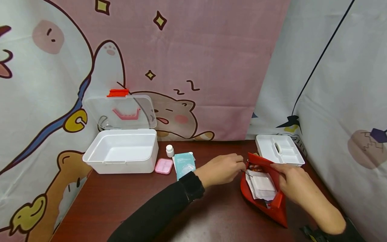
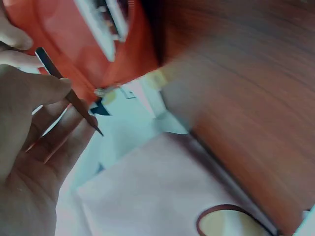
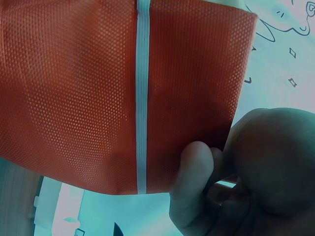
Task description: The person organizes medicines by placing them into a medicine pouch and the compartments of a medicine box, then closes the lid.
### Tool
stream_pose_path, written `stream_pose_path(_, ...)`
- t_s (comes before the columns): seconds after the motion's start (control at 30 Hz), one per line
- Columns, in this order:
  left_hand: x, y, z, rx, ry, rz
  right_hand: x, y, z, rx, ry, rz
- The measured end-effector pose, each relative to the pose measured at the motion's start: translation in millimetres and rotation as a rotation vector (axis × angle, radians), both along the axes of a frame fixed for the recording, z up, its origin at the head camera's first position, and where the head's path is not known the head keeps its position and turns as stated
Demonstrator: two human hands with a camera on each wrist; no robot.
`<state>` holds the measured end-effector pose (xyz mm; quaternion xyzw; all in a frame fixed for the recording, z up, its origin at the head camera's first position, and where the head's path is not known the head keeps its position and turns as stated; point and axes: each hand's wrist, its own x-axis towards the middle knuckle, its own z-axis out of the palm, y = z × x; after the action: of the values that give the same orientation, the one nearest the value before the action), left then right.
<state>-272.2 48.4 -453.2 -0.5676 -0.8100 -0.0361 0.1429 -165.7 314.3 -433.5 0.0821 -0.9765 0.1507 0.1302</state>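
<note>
Well to the right of the open white box (image 1: 121, 168), the red pouch (image 1: 279, 213) is on the table (image 1: 208, 215), its weave visibly dotted, a pale stripe (image 3: 141, 98) across its outer face and its mouth gaping around white packets (image 1: 262, 185). The right hand (image 1: 294, 179) pinches the pouch's edge; the left hand (image 1: 222, 169), nearer the white box, holds a slim, dark, pointed tool (image 2: 78, 103). A white bottle (image 1: 170, 151), pink case (image 1: 164, 166) and teal packet (image 1: 184, 164) are just right of the white box.
</note>
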Motion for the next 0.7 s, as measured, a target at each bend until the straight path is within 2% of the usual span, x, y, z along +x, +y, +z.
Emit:
stream_pose_path(0.17, 5.7, 17.1, 13.8, -0.031, 0.058, -0.047, -0.9, 0.8, 1.1, 0.009, -0.013, -0.002)
stream_pose_path(0.33, 11.2, 42.8, 17.8, -0.151, 0.045, -0.07, -0.8, 1.4, 0.7, 0.009, -0.005, 0.0)
stream_pose_path(0.53, 19.0, 69.5, 9.3, -0.272, 0.048, -0.074, -0.4, 0.3, -1.3, 0.003, 0.03, 0.019)
stream_pose_path(0.7, 23.2, 82.9, -2.3, -0.285, 0.097, -0.064, -0.7, 0.7, -1.9, 0.002, 0.035, 0.02)
